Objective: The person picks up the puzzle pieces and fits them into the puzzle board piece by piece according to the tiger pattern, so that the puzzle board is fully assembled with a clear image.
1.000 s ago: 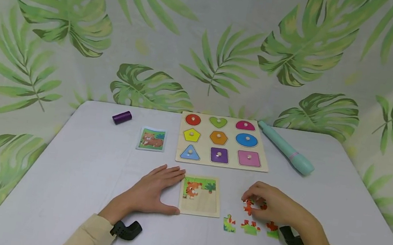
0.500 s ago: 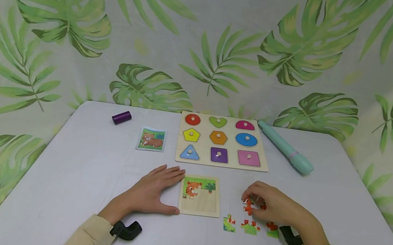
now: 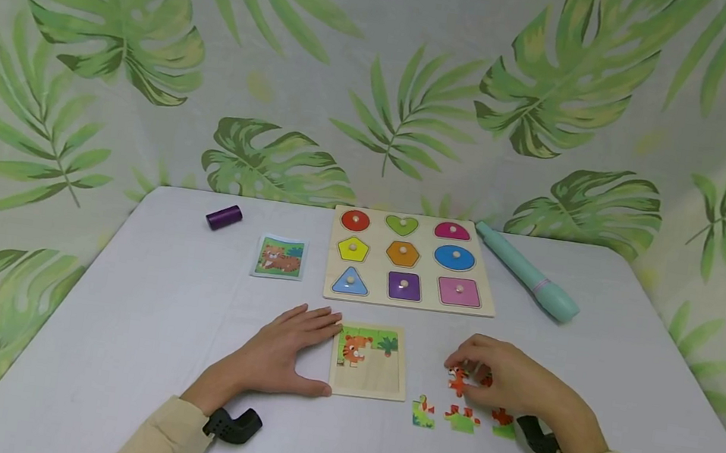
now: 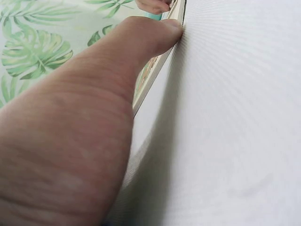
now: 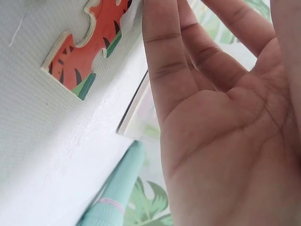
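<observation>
A small wooden jigsaw tray [image 3: 366, 393] lies flat at the table's middle, partly filled with pieces showing a tiger's face and greenery. My left hand [image 3: 288, 350] spreads along its left side; fingertips and thumb tip are right at the frame. In the left wrist view the thumb [image 4: 155, 35] meets the tray edge. To the right, my right hand [image 3: 502, 375] pinches an orange jigsaw piece [image 3: 457, 383] between thumb and fingers, close over the table. Another tiger-striped piece [image 5: 89, 52] lies under that hand. Several green and orange pieces, including one bushy piece [image 3: 463, 421], lie just below.
Behind the tray lies a wooden shape-puzzle board [image 3: 370, 296] with colored knobbed shapes. A mint-green tapered cylinder [image 3: 532, 275] slants beside it on the right. Back left are a tiger picture card [image 3: 281, 258] and a purple cylinder [image 3: 224, 217]. A leaf-patterned cloth [image 3: 406, 110] hangs behind the table.
</observation>
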The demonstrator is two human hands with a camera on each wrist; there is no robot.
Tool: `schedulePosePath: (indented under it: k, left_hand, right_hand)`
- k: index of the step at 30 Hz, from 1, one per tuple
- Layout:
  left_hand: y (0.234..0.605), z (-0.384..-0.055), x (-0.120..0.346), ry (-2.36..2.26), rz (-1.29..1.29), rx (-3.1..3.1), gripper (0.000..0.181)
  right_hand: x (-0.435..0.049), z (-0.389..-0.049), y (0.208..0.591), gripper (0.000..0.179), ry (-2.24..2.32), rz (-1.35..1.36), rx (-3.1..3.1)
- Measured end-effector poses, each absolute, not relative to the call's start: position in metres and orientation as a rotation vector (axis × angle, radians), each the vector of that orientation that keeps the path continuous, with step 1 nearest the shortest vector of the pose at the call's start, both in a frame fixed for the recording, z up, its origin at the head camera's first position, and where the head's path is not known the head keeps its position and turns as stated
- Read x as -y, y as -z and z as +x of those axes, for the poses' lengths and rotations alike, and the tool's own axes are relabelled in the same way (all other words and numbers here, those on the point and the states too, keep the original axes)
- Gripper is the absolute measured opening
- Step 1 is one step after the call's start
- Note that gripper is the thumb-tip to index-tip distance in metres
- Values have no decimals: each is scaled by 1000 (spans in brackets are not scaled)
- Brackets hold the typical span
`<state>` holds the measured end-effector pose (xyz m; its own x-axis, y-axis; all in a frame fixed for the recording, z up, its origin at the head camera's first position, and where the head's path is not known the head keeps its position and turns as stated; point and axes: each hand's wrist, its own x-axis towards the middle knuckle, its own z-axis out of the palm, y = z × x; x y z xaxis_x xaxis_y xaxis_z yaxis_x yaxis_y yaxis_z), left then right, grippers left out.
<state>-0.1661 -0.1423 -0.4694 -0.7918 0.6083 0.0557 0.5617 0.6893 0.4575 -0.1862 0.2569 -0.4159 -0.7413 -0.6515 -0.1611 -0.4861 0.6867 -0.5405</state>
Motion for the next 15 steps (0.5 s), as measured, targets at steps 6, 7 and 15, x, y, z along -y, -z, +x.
schedulePosePath:
  k: [6,7,15]
  left_hand:
    - [468,-166,142,-709,985,-2792,96]
    - [468,-166,142,-710,988,-2793,96]
    - [469,-166,143,-732,984,-2791,97]
  right_hand:
    - [-258,-186,418,31,680,-920,-2573]
    - [-258,-186,418,31,678,-925,-2576]
    - [-255,-187,417,32,689,-914,-2581]
